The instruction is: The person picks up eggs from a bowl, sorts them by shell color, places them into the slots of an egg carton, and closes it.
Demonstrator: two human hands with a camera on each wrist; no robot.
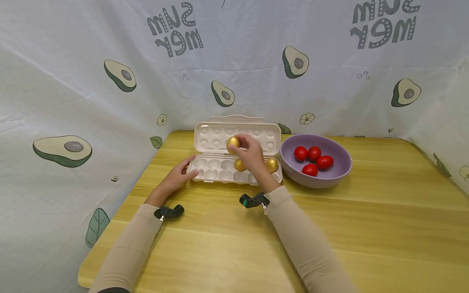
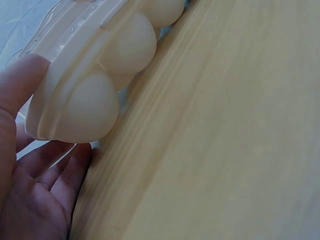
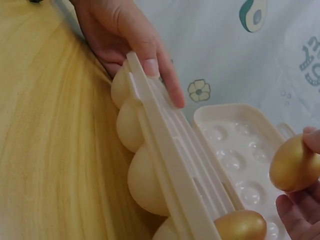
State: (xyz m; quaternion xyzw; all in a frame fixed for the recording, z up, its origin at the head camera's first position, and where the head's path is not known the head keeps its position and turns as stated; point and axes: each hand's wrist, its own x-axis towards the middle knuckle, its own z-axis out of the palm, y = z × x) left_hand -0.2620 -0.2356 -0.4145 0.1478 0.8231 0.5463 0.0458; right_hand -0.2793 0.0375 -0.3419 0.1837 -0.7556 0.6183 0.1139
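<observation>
My right hand (image 1: 253,156) holds a golden egg (image 1: 232,144) between thumb and fingers, raised above the open egg carton (image 1: 211,175). In the right wrist view, that same egg (image 3: 295,164) shows at the right edge, with the carton's lid behind it. One golden egg (image 1: 271,165) sits in the carton near its right end, and another golden egg (image 1: 239,165) lies nearer the middle. My left hand (image 1: 177,178) grips the carton's left end. Its thumb lies on the rim, and the other fingers (image 2: 55,165) go round the end. My right forearm hides some cups.
A purple bowl (image 1: 311,182) with several red eggs (image 1: 310,169) stands right of the carton. The wooden table (image 1: 205,240) reaches back to a hanging cloth (image 1: 253,81) printed with avocados. The carton's lid (image 1: 272,143) stands tilted up at the back.
</observation>
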